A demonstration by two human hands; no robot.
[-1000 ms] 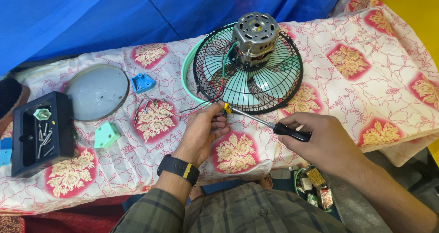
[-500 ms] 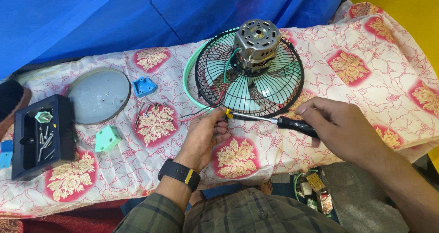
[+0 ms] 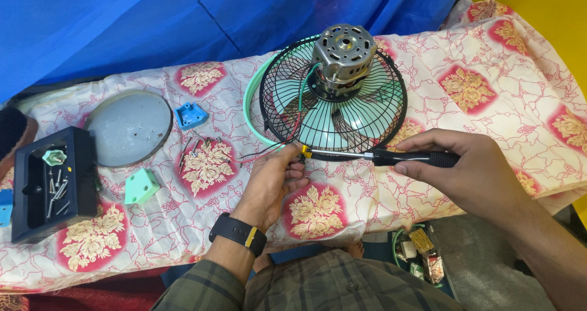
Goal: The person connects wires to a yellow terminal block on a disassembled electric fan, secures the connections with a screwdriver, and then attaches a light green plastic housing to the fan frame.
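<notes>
A black wire fan guard (image 3: 385, 79) lies flat on the cloth-covered table, with a silver motor (image 3: 343, 51) on its hub and pale green blades under the wires. My right hand (image 3: 474, 173) grips the black handle of a screwdriver (image 3: 382, 157), whose shaft points left. My left hand (image 3: 272, 182), with a black watch on its wrist, pinches a small yellow-tipped part (image 3: 304, 152) at the screwdriver's tip, by the guard's near rim. Red, green and black wires (image 3: 287, 134) run from the motor to that spot.
A grey round disc (image 3: 128, 128) lies at the left, a blue plastic piece (image 3: 191, 115) beside it and a green plastic piece (image 3: 142, 187) nearer me. A black tray (image 3: 52, 186) with several screws sits at the far left. Loose screws (image 3: 189, 149) lie on the floral cloth (image 3: 489, 85).
My right hand has shifted the screwdriver to a more level line, tip still at the left fingers. The view has moved slightly. The left hand stays at the guard's near rim.
</notes>
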